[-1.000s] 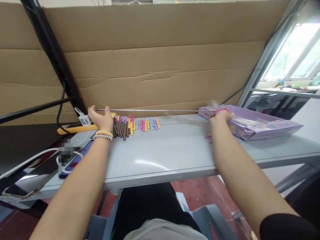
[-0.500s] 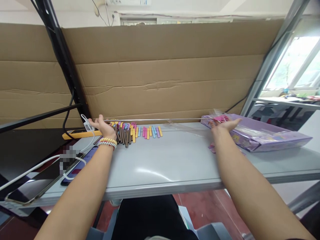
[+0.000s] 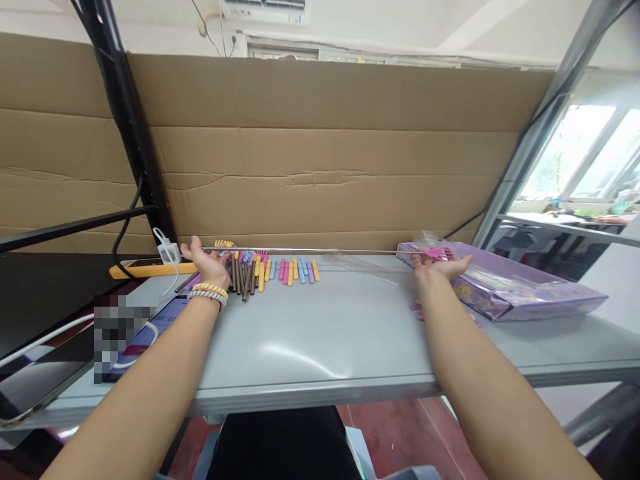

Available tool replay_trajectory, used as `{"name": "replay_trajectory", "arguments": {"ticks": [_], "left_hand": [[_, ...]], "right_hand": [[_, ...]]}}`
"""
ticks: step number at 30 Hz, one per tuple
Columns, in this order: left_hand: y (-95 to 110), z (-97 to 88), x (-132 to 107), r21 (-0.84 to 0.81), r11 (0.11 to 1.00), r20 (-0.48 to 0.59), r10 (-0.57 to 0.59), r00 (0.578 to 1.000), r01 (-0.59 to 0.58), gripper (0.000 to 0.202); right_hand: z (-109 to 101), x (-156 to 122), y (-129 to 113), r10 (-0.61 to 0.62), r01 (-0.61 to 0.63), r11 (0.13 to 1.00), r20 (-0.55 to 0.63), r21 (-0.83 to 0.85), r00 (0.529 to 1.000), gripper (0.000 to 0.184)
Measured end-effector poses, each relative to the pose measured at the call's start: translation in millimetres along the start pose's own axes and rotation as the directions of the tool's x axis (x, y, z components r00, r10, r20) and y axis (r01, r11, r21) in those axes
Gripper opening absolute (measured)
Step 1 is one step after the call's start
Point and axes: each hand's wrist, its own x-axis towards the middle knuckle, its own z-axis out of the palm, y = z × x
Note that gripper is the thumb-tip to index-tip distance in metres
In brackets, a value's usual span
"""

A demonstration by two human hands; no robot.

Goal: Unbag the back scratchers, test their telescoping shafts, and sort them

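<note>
A thin metal telescopic back scratcher (image 3: 310, 251) is drawn out long, level across the back of the shelf. My left hand (image 3: 207, 267), with banded bracelets at the wrist, is closed around its left end; the grip there is hidden. My right hand (image 3: 439, 268) holds the other end, palm up, beside a pink claw-shaped head (image 3: 440, 253). Next to my left hand lies a pile of collapsed back scratchers (image 3: 245, 277) with brown-grey tubes and coloured claws. Loose pink, yellow, blue and purple grips (image 3: 290, 272) lie in a row to their right.
An open purple box (image 3: 530, 307) holding clear plastic stands at the right. Clear plastic wrap (image 3: 370, 268) lies behind the shelf's middle. Phones (image 3: 163, 323), a white charger (image 3: 169, 252) and a yellow-edged power strip (image 3: 123, 271) sit at the left. A cardboard panel (image 3: 325, 153) closes off the back.
The view has tilted slightly upward and shifted. Both hands keep the back scratcher stretched out between them, with little change in their grip.
</note>
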Motion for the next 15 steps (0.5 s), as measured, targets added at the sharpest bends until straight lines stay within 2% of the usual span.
{"name": "replay_trajectory", "arguments": {"ticks": [3,10,15], "left_hand": [[6.6,1.3,-5.1,-0.176,0.978,-0.034,-0.116,0.993,0.108,0.058],[4.6,-1.4,-4.5,-0.202,0.974,-0.104,-0.128,0.986,0.105,0.063],[3.0,-1.1,-0.5,-0.226,0.968,-0.17,-0.147,0.974,0.107,0.053]], "right_hand": [[1.4,-2.4,3.3,0.004,-0.004,1.0,0.039,-0.006,0.999,0.041],[1.2,0.0,11.5,-0.006,0.021,0.994,0.135,-0.111,0.991,0.048],[0.2,-1.1,10.4,0.002,0.015,0.996,0.185,-0.091,0.983,0.049]]}}
